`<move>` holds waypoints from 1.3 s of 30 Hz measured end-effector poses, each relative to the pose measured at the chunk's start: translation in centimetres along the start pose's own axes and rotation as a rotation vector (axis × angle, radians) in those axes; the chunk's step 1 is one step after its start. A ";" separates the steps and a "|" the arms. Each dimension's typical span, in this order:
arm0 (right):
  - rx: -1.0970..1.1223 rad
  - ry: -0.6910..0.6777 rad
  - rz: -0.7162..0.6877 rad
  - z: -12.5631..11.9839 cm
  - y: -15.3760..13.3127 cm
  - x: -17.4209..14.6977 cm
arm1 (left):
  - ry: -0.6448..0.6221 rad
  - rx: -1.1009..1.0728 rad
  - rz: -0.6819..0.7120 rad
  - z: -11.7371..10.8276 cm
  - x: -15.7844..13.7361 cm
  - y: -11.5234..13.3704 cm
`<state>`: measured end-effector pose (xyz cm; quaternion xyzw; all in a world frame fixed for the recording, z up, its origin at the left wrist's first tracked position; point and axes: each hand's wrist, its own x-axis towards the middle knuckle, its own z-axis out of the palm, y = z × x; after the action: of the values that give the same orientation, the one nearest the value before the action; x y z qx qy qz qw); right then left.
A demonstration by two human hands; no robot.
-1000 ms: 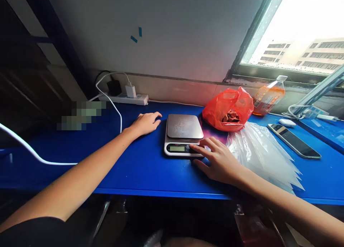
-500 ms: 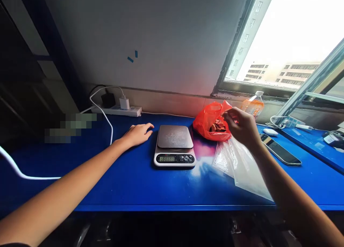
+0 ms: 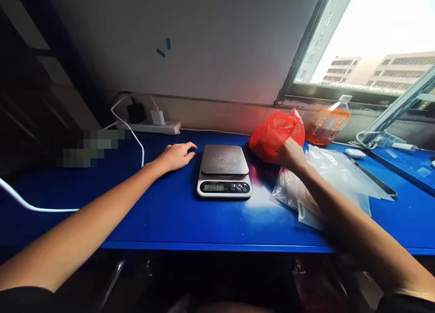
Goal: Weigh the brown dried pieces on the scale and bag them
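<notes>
My left hand [image 3: 177,156] rests on the blue table [image 3: 190,227], left of a digital kitchen scale [image 3: 225,159], with its fingers apart and nothing in them. The scale has a bare metal plate and a lit display on its front. Inside the mouth of a red plastic bag [image 3: 270,134], behind the scale to the right, is my right hand [image 3: 290,152]; the bag hides its fingers. Clear plastic bags [image 3: 316,204] lie flat under my right forearm. What the red bag holds is hidden now.
An orange drink bottle [image 3: 329,122] stands behind, near the window. A phone [image 3: 390,192] lies partly under the clear bags, with a white case [image 3: 355,154] close by. At the back left are a power strip [image 3: 163,127] with chargers and a white cable [image 3: 137,143].
My right hand has gone from the red bag's opening down into it, and the brown pieces there are out of sight. Clear plastic now covers part of the phone. My left hand stays put.
</notes>
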<state>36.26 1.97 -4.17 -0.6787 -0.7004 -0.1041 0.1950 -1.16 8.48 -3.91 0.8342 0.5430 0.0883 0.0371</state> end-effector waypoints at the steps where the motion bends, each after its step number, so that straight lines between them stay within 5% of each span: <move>1: 0.002 0.003 -0.004 0.1 0.1 -0.2 | -0.009 -0.002 -0.004 0.0 0.1 0.0; 9: 0.167 0.177 -0.069 0.1 -0.1 -1.6 | -0.053 -0.062 0.003 -0.3 0.1 -0.4; 22: 0.273 0.119 -0.185 0.2 0.5 -2.9 | 0.047 -0.107 -0.002 0.7 -1.2 -0.3; 39: 0.258 0.144 -0.238 0.2 0.6 -1.8 | -0.041 -0.100 -0.044 -0.1 -0.7 0.1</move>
<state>36.87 0.42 -5.16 -0.5513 -0.7675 -0.0841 0.3163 -1.34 7.81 -3.86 0.8208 0.5552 0.0975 0.0918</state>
